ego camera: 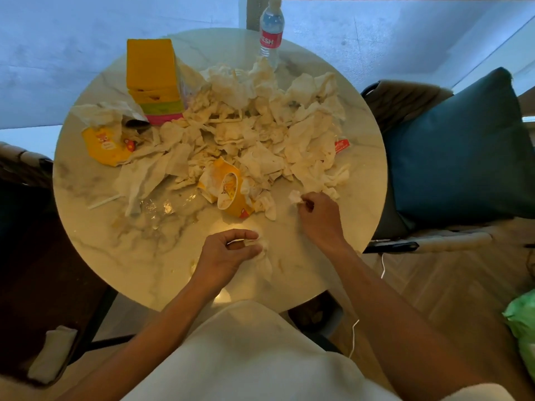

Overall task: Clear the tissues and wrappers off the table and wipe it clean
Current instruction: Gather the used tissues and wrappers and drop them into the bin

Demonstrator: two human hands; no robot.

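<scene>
A round marble table (pixel 95 256) is strewn with a large heap of crumpled white tissues (pixel 254 125) across its middle and back. Yellow printed wrappers lie among them, one at the left (pixel 104 149) and one near the front (pixel 231 195). My left hand (pixel 225 256) is at the table's near edge, its fingers curled round a small wad of tissue (pixel 263 250). My right hand (pixel 318 218) is further right and pinches a small white scrap (pixel 295 196) at the edge of the heap.
A yellow tissue box (pixel 153 76) stands at the back left and a water bottle (pixel 270 33) at the back edge. A clear plastic film (pixel 162 206) and a straw (pixel 104 201) lie front left. A chair with a teal cushion (pixel 463 151) stands right; a green bag (pixel 524 328) sits on the floor.
</scene>
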